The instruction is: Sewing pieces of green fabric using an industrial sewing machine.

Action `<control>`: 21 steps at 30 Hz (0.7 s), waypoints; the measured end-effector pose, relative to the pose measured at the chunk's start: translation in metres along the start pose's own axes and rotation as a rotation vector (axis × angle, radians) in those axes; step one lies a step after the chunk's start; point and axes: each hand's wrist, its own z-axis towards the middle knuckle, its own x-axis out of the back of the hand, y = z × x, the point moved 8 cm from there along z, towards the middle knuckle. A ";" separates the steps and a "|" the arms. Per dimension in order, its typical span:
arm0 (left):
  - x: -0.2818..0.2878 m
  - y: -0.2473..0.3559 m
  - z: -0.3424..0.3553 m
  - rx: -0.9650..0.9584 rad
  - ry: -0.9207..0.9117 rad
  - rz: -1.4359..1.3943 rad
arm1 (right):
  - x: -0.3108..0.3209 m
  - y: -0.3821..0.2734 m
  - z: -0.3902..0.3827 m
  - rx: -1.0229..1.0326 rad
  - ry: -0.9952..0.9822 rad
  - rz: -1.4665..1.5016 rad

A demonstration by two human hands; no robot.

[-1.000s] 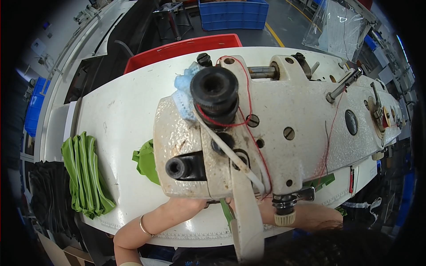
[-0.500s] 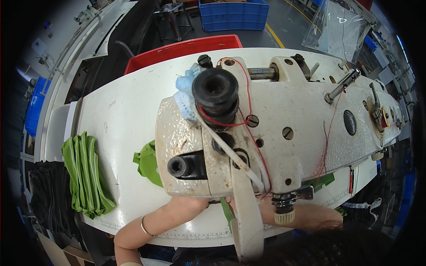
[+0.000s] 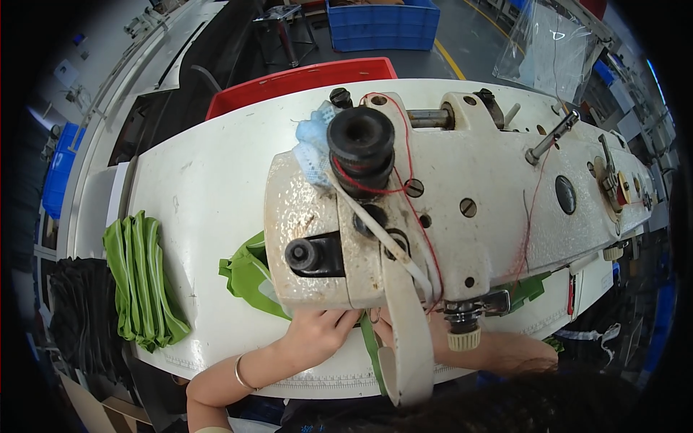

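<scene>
While green cloth [image 3: 245,276] lies just beyond, left hand [image 3: 316,338] curled, grip unclear (partly hidden)

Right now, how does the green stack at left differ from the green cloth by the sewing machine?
The green stack is gathered in long parallel folds; the green cloth spreads loosely.
The stack shows several pale lines; the cloth is partly hidden by the sewing machine.
The cloth reaches close to the left hand; the stack lies well apart.
Shared: bright green colour.
</scene>
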 end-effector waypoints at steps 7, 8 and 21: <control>-0.017 -0.023 -0.004 0.091 -0.048 -0.079 | -0.051 0.045 -0.031 -0.708 -0.045 1.260; -0.016 -0.022 -0.004 0.075 -0.041 -0.070 | -0.042 0.048 -0.024 -0.632 0.009 1.181; -0.018 -0.025 0.001 0.081 -0.064 -0.070 | 0.017 0.030 -0.002 -0.133 -0.088 -0.140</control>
